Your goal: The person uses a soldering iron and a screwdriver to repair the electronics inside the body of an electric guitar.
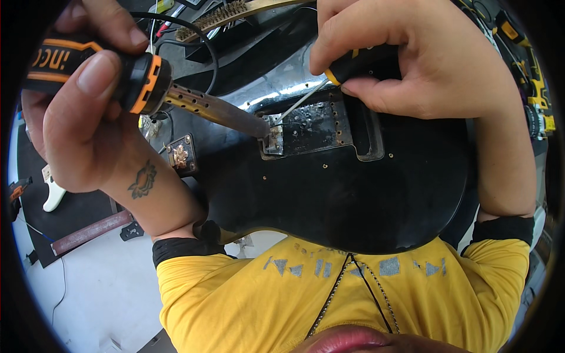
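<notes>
Basically, left hand (pixel 73 144) has fingers wrapped round the handle of the iron (pixel 206 110); right hand (pixel 406 65) has thumb and fingers pinching the screwdriver (pixel 353 66) by its handle. Small metal plate (pixel 273 143) sits in the cavity (pixel 371 138) of the body (pixel 329 206), below and right of the left fingers, below and left of the right ones; right hand is nearer. Plate's long axis runs toward the wearer's chest. Iron slants down-right from the left fingers, screwdriver shaft down-left from the right, both ends meeting around the plate's far half (actual contact: can't tell). Copper wool (pixel 180 156) below and right of the left fingers; brush (pixel 229 12) beyond, between both sets of fingers.
</notes>
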Tool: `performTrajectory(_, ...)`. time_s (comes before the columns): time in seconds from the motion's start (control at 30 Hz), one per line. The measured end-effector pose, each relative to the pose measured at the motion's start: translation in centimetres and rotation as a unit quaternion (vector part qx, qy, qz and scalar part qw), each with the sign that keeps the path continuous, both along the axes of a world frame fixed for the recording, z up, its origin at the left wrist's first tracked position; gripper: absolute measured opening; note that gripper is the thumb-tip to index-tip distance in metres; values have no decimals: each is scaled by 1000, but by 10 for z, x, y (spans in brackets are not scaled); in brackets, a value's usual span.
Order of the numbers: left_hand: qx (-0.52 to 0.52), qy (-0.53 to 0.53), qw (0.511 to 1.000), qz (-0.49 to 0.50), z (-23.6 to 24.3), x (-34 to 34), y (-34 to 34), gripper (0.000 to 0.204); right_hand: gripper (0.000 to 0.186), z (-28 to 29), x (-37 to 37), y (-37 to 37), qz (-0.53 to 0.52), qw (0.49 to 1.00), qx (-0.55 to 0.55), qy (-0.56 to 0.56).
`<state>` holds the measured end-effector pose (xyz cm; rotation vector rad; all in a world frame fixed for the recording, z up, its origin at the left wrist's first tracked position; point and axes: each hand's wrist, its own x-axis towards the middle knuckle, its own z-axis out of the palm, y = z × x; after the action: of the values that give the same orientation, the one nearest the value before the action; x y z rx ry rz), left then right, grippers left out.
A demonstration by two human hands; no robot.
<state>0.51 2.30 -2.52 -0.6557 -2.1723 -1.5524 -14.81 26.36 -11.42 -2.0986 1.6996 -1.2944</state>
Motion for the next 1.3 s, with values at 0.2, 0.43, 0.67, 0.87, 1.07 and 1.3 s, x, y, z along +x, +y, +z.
performTrajectory(0.2, -33, -17, 999, 22, 4, 3, -4, 49, 21, 34, 24, 8, -43, 985, 27, 164)
performTrajectory(0.43, -41, -20, 998, 53, 5, 4, 0, 50, 19, 25, 7, 5, 19, 998, 39, 46)
performTrajectory(0.67, -22, -6, 1000, -3, 3, 1, -4, 46, 19, 28, 21, 7, -42, 985, 46, 159)
performTrajectory(0.87, -16, 1, 1000, -3, 3, 1, -2, 46, 20, 29, 21, 8, -39, 987, 59, 146)
performTrajectory(1.07, -50, -16, 996, 77, 5, 4, 0, 50, 21, 26, 19, 10, -35, 992, 42, 111)
performTrajectory(1.3, -43, -19, 997, 62, 4, 3, -1, 49, 22, 26, 19, 7, -33, 991, 72, 112)
